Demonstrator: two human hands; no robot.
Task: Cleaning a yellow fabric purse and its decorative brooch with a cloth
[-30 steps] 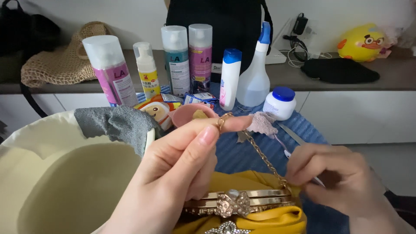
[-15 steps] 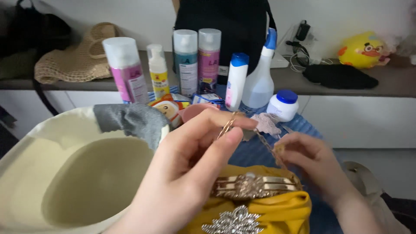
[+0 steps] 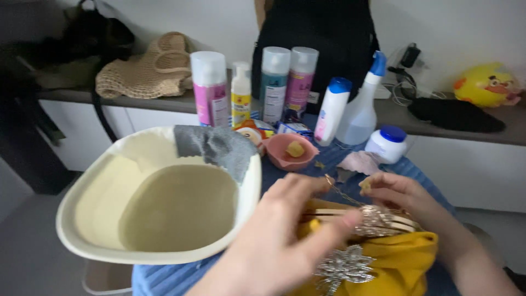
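At the left edge of the blue striped table (image 3: 164, 277) I see a cream basin (image 3: 156, 205) with a grey cloth (image 3: 219, 148) draped over its far rim. Behind it along the table's back edge stand a white spray can with pink label (image 3: 210, 90), a small white-and-yellow bottle (image 3: 240, 96), a teal can (image 3: 274, 85) and a pink can (image 3: 300, 82), then a white bottle with blue cap (image 3: 332, 111), a clear spray bottle (image 3: 361, 109) and a squat white jar with blue lid (image 3: 387, 145). A pink bowl (image 3: 289, 152) sits in front of the cans. My left hand (image 3: 285, 235) rests, fingers curled, on the gold bangles (image 3: 378, 219) atop a yellow cloth (image 3: 400, 263), pinching a thin gold chain (image 3: 339, 192). My right hand (image 3: 402, 194), just beside, pinches a small yellow piece (image 3: 365, 185) at the chain's other end.
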